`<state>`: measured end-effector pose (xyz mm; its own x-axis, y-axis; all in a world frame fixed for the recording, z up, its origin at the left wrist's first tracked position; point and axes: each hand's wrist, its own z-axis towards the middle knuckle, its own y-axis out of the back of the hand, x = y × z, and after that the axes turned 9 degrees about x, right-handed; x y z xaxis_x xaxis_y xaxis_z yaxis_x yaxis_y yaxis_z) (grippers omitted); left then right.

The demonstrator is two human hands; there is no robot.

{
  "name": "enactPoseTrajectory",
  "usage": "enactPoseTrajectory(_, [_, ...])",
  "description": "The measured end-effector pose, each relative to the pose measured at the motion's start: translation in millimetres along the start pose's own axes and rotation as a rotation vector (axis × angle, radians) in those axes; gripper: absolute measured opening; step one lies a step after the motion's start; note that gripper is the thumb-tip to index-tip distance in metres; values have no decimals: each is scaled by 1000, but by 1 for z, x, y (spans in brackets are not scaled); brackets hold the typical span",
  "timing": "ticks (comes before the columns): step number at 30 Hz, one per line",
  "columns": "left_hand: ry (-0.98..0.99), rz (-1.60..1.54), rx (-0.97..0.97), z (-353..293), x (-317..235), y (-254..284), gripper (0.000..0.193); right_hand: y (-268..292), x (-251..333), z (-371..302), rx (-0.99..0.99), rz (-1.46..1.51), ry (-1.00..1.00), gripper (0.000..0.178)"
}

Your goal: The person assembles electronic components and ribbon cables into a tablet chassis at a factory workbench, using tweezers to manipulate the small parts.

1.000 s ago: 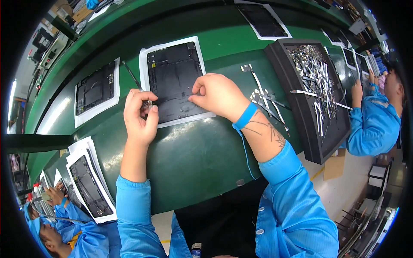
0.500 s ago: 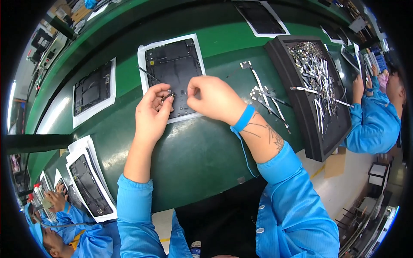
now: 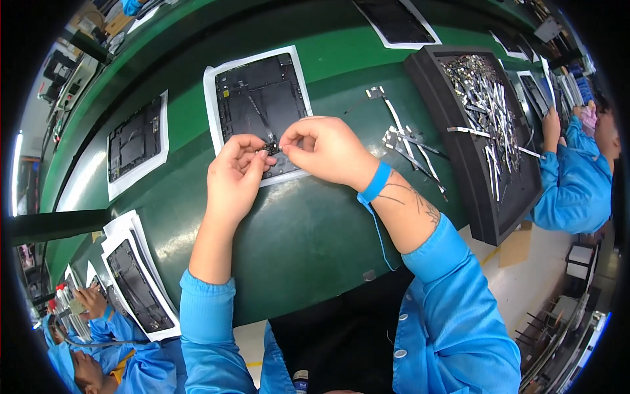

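A flat flex cable with a small dark connector board at its near end lies over a black tablet-like housing. My left hand pinches the connector board between thumb and fingers above the housing's near edge. Close by on the right, my right hand has its thumb and forefinger pressed together at the end of the board. What sits between those right fingertips is too small to make out. Under the housing lies a white sheet. A blue band circles my right wrist.
Several loose flex cables lie right of my hands. Beyond them a black foam tray holds a heap of cables. Other housings rest on white sheets, one at left and another at lower left. Co-workers in blue sit on both sides.
My right hand has moved its fingertips up to the board in my left hand. The cable's far part has swung from pointing left to lying across the housing.
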<state>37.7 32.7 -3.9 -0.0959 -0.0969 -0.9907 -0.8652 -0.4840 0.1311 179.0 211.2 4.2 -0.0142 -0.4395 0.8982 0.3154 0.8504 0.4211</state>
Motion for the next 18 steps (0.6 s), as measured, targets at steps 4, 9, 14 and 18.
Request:
enactPoseTrajectory(4, [0, 5, -3, -2, 1, 1, 14, -1, 2, 0, -2, -18, -27, 13])
enactPoseTrajectory(9, [11, -6, 2, -2, 1, 2, 15, -2, 2, 0, 0, -4, -30, 14])
enactPoseTrajectory(14, [13, -47, 16, -3, -1, 2, 16, -1, 1, 0, -1, 5, -37, 14])
enactPoseTrajectory(18, [7, -64, 22, -4, 0, 2, 16, 1, 3, 0, -4, 4, -45, 14])
